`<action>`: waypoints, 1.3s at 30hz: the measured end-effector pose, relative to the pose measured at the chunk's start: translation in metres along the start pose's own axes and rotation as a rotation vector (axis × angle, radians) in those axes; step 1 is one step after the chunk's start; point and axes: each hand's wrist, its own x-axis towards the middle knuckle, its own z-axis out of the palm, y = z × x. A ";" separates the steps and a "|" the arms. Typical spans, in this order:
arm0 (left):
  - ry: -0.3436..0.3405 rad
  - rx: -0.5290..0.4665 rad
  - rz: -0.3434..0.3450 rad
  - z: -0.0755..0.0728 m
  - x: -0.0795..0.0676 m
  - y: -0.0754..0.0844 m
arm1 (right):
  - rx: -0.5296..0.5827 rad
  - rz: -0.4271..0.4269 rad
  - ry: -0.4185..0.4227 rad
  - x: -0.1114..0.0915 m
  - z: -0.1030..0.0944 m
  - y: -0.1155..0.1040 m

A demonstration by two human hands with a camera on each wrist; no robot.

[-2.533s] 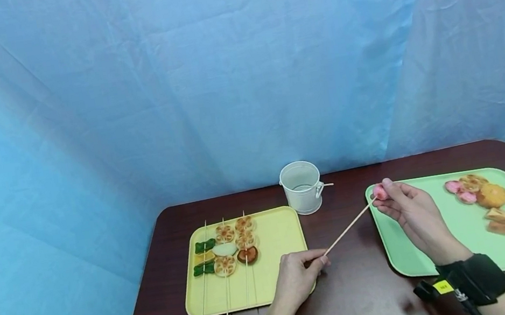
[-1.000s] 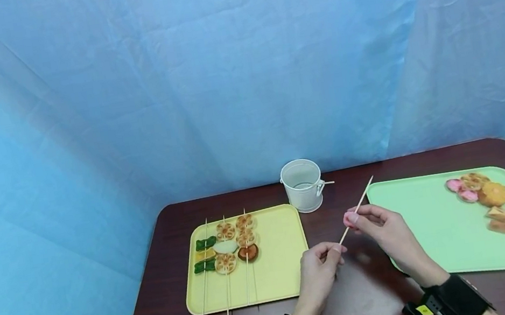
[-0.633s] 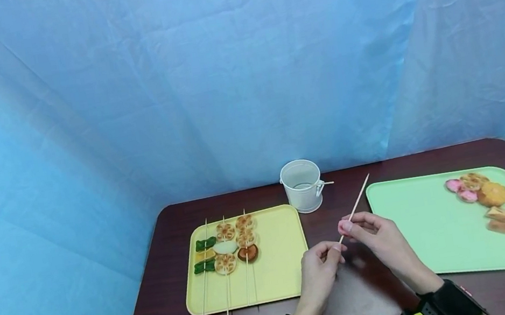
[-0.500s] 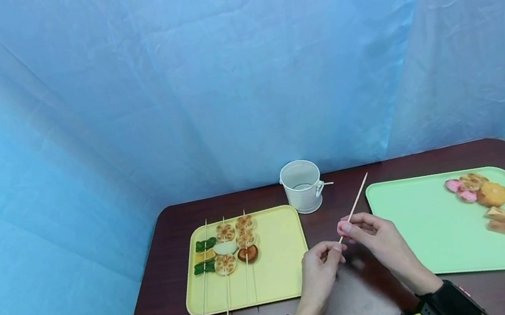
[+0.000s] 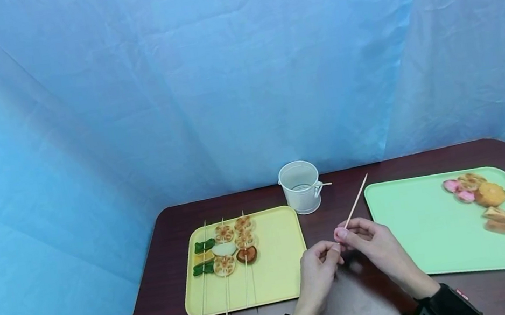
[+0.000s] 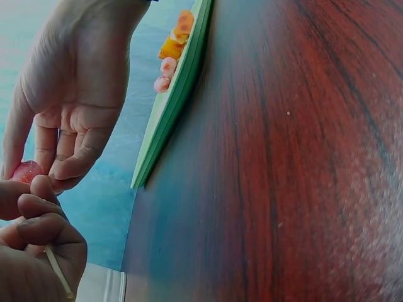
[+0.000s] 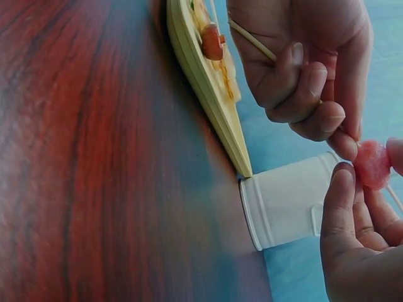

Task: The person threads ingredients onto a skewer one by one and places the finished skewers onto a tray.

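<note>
Over the table between the two trays, my left hand (image 5: 317,273) grips a wooden skewer (image 5: 356,201) near its lower part, the fingers curled round it. My right hand (image 5: 384,255) pinches a pink meatball-like piece (image 7: 373,165) between thumb and fingers. The skewer passes through this piece, and its pointed end sticks out up and to the right in the head view. The fingertips of both hands meet at the piece. In the left wrist view, the skewer's butt end (image 6: 60,274) shows below the curled left fingers.
Left, a yellow tray (image 5: 283,283) bears 3 loaded skewers. Right, a green tray (image 5: 443,254) holds pink pieces (image 5: 465,196), a lotus-root slice (image 5: 471,181), a yellow-orange round (image 5: 490,194) and tan pieces (image 5: 498,215). A white bucket (image 5: 303,201) stands at the back.
The pink piece went from the skewer's tip down its shaft to the left fingers, pushed by my right hand, which came left from the green tray. My left hand shifted slightly right.
</note>
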 end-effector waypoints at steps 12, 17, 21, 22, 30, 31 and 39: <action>-0.001 -0.016 0.001 -0.004 0.002 -0.002 | -0.241 -0.118 0.058 0.000 -0.032 -0.004; 0.018 -0.027 0.008 -0.010 0.004 -0.003 | -0.413 -0.183 0.145 0.003 -0.076 -0.008; 0.021 -0.035 -0.003 -0.013 0.004 -0.005 | -0.576 -0.198 0.201 0.007 -0.118 -0.014; 0.022 -0.035 -0.009 -0.014 0.003 -0.006 | -0.620 -0.191 0.211 0.007 -0.128 -0.015; 0.028 -0.033 -0.019 -0.019 0.003 -0.012 | -0.885 -0.162 0.245 0.013 -0.184 -0.020; 0.027 -0.036 -0.020 -0.020 0.003 -0.013 | -0.906 -0.152 0.245 0.013 -0.189 -0.019; 0.018 -0.035 -0.035 -0.023 0.004 -0.012 | -1.062 -0.028 0.299 0.028 -0.215 -0.004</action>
